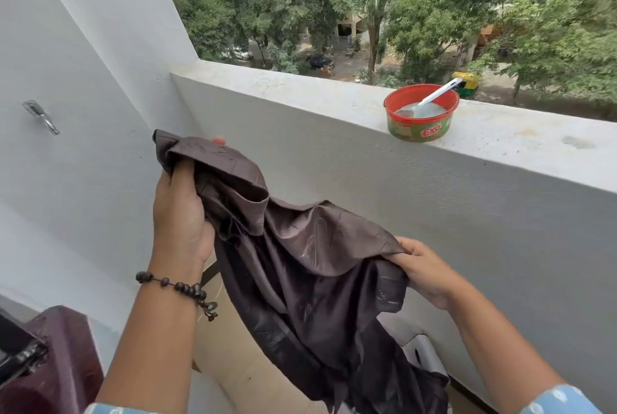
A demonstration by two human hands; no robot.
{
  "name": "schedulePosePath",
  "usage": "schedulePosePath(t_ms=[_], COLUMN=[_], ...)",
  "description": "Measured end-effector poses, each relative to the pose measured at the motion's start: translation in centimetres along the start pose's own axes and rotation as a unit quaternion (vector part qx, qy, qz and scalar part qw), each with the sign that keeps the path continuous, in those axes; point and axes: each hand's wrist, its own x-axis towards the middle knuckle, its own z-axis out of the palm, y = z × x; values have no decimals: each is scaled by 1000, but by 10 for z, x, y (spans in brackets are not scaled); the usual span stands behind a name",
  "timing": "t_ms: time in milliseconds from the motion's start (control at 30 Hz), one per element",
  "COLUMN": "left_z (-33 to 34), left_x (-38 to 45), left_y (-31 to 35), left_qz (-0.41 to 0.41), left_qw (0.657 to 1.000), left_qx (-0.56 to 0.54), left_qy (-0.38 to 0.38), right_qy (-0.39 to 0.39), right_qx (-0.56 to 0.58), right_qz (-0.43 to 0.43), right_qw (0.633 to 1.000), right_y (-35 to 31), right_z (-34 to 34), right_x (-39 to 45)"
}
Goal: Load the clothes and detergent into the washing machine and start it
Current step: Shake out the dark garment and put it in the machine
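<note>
I hold a dark brown shiny garment up in front of the balcony wall. My left hand, with a bead bracelet on the wrist, grips its upper end. My right hand pinches its edge lower and to the right. The rest of the cloth hangs down between my arms. A red and green detergent tub with a white spoon in it stands on the parapet ledge at the upper right. The maroon corner of the washing machine shows at the bottom left.
A white parapet wall runs across the view, with trees and a street far below behind it. A metal tap sticks out of the left wall. A white plastic basket sits low behind the hanging cloth.
</note>
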Motion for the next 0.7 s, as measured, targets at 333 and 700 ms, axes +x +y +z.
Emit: schedulePosePath(t_ms=[333,700], left_z=[27,29], left_x=[-33,-45], left_y=[-63,-74], left_qz=[-128,-92], left_qw=[986,974], left_qx=[57,135], left_qy=[-86,-157], right_qy=[-64,-38], right_qx=[131,-185], right_qz=[-215,-247], right_qw=[966,951], right_y=[-95,-98], right_z=[62,72], right_x=[-17,-17])
